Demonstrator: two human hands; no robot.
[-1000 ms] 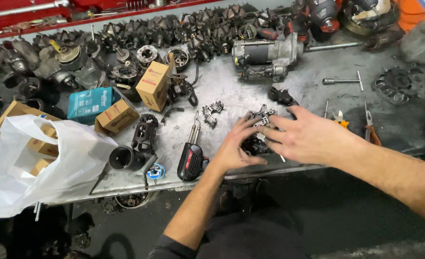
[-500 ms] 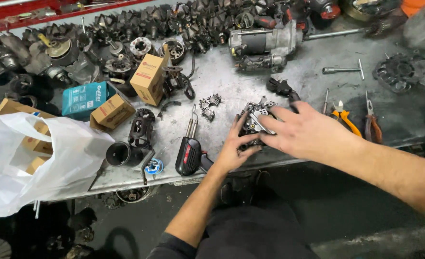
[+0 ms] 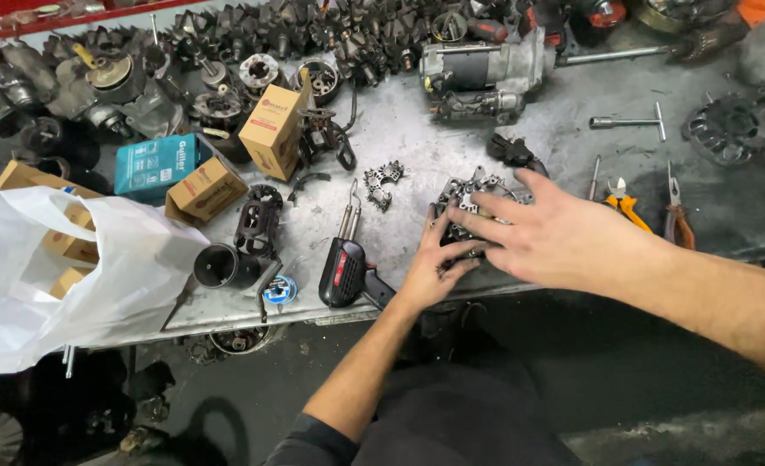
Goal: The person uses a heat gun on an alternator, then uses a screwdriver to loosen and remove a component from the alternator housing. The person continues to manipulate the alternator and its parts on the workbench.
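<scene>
A: Nearest you, what's each hand on?

B: Your left hand (image 3: 434,263) sits at the front edge of the tabletop (image 3: 417,138), fingers (image 3: 438,226) curled onto the near-left side of the grey metal rectifier plate (image 3: 469,192), prob. to pin it flat. Your right hand (image 3: 563,237) comes in from the right and lies over the plate's top, fingers (image 3: 494,207) spread, half open, pressing rather than gripping. Can't tell if anything small is pinched under them.

A: So where's the part?

B: Flat on the tabletop near the front edge, mostly covered by both hands.

A: Around it?

B: Just left, a black soldering gun (image 3: 348,263), tip pointing away, handle toward you, so easy to grab. Left of that a solder spool (image 3: 280,290) and a black cylinder (image 3: 220,266). White plastic bag (image 3: 72,267) w/ boxes hangs over the far-left edge. Right side: orange-handled cutters (image 3: 626,205) and pliers (image 3: 677,220), handles toward you.

A: Further back?

B: Small bracket (image 3: 380,181), cardboard boxes (image 3: 272,129), teal box (image 3: 156,162), then a starter motor (image 3: 486,73) and a row of dark used parts along the back.
</scene>
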